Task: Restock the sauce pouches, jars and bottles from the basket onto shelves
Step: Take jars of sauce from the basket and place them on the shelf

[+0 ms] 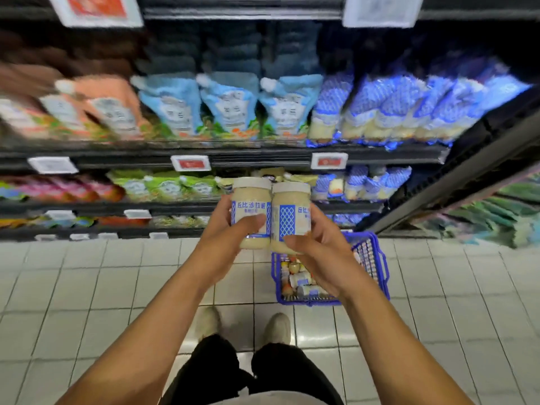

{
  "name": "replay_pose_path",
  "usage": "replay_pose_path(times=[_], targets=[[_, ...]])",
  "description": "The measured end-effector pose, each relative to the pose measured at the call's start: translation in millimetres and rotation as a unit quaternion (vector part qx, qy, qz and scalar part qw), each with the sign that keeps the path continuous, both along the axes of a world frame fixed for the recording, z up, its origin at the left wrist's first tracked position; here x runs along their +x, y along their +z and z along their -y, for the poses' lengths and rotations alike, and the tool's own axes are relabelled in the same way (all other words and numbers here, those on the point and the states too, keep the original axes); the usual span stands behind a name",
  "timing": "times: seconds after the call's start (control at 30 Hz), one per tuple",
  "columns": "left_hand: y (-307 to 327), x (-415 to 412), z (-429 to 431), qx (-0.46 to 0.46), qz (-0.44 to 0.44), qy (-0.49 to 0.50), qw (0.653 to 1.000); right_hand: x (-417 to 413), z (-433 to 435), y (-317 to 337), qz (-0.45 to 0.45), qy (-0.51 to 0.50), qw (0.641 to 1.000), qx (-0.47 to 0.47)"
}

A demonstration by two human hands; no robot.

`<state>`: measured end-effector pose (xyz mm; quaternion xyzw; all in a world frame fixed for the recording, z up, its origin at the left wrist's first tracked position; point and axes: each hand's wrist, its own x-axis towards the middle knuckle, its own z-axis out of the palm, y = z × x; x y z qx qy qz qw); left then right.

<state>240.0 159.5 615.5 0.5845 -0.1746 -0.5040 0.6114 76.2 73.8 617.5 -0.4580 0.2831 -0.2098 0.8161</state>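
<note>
White-lidded and pale, the left jar (251, 206) is being gripped by the curled fingers (252, 223) of the left hand (230, 232), the right jar (290, 213) by the right hand (318, 252). Both are being held upright, touching, before the shelves (233, 160). Carrying from the blue basket (378, 258), on the floor (87, 273), is judged under way. Next, a matching slot is being called for, perhaps near the blue-patterned pouches (394, 109).
</note>
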Motion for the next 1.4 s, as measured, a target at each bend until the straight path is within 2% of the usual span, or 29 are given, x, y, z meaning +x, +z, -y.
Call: replay_pose_path(times=[0.13,0.5,0.87,1.1,1.4], targets=[[11.9,35.6,-47.5,-0.014,0.026,0.055,0.998,51.4,-25.6,7.1,-0.031,0.033,0.996,-0.074],[46.1,152.5,-210.4,-0.028,0.066,0.245,0.967,214.7,-161.2,38.6,-0.006,0.136,0.974,-0.18],[88.8,260.3,-363.6,-0.052,0.122,0.34,0.931,361.7,-293.5,67.1,0.073,0.259,0.952,-0.147],[122.9,323.3,-394.9,-0.104,0.158,0.373,0.908,434.2,-320.7,107.9,0.12,0.287,0.932,-0.186],[175.2,425.8,-371.3,-0.166,0.238,0.361,0.886,526.4,-298.6,171.9,0.172,0.263,0.914,-0.257]])
